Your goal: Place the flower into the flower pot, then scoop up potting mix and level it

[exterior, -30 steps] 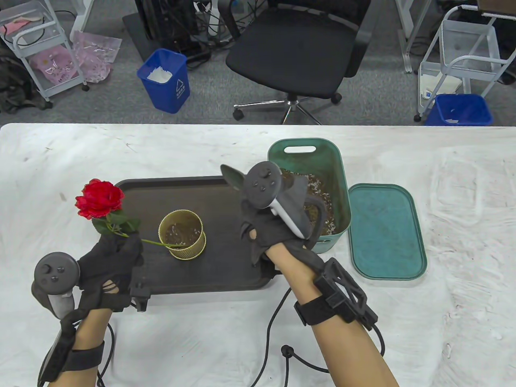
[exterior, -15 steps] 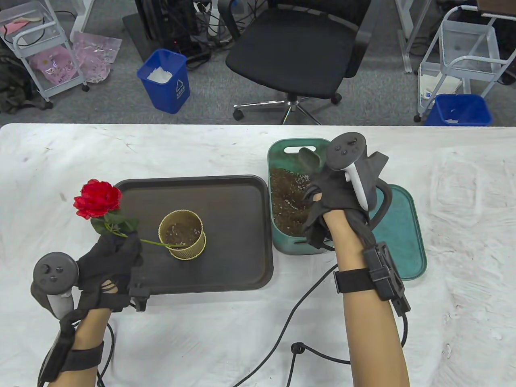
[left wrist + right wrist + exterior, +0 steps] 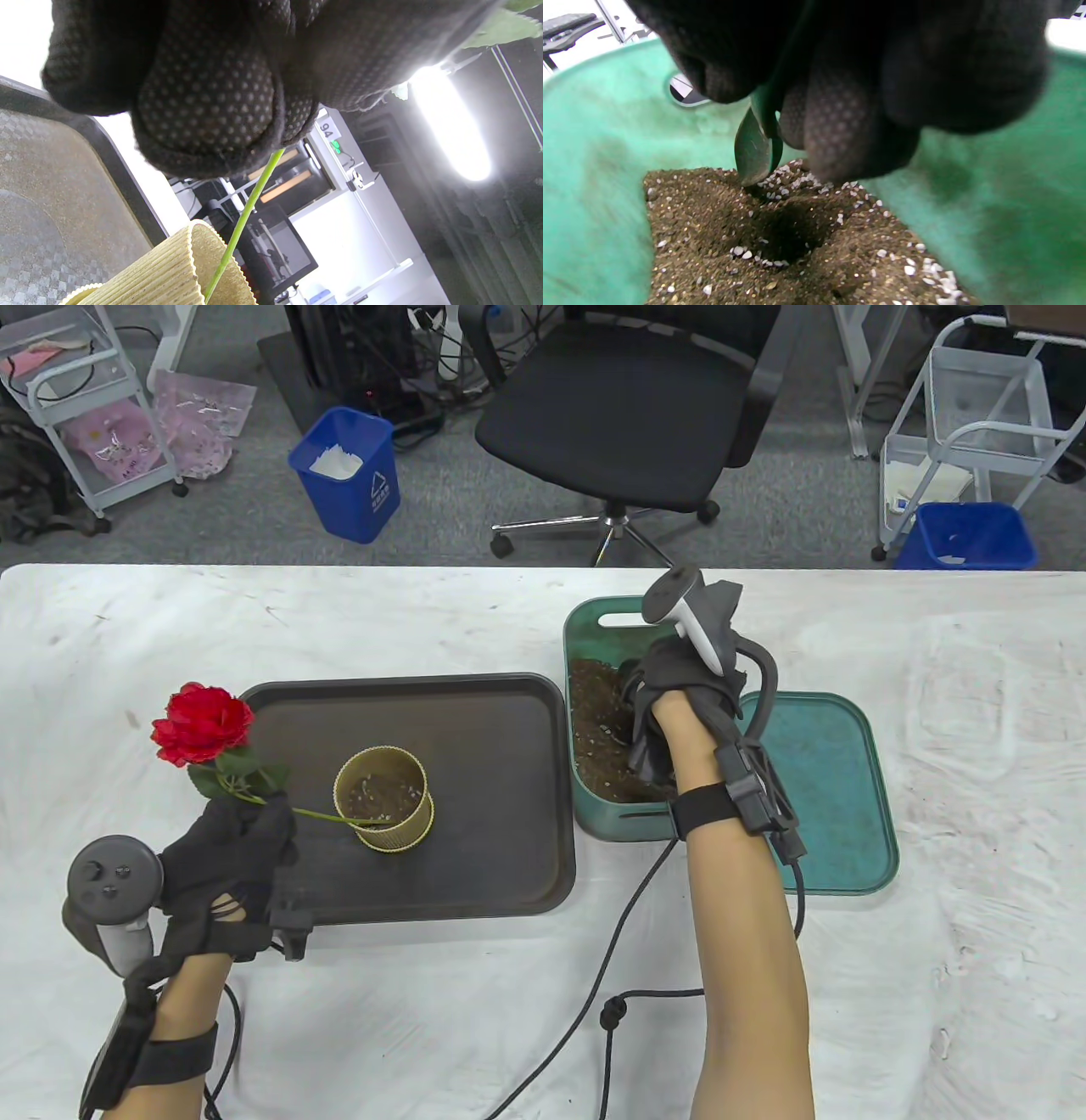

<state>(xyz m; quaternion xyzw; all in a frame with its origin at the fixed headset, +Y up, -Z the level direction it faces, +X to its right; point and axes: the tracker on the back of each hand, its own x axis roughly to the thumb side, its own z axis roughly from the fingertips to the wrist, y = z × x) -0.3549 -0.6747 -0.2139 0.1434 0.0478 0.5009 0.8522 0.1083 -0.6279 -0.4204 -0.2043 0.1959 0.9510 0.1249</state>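
A red rose (image 3: 204, 723) leans left, its green stem (image 3: 250, 203) running down into the ribbed gold pot (image 3: 383, 797) on the dark tray (image 3: 509, 746). My left hand (image 3: 237, 840) grips the stem just left of the pot (image 3: 169, 271). My right hand (image 3: 670, 695) is down inside the green bin (image 3: 619, 821) and holds a green scoop (image 3: 755, 148). The scoop's tip touches the potting mix (image 3: 780, 245) beside a small hollow. In the table view the scoop is hidden by the hand.
The bin's green lid (image 3: 823, 789) lies flat to the right of the bin. A black cable (image 3: 611, 933) trails over the white table near the front. A black office chair (image 3: 628, 415) and blue waste bins (image 3: 348, 475) stand beyond the far edge.
My right hand carried the scoop from over the tray's right end to the bin and lowered it onto the mix. The left hand, rose and pot have barely moved.
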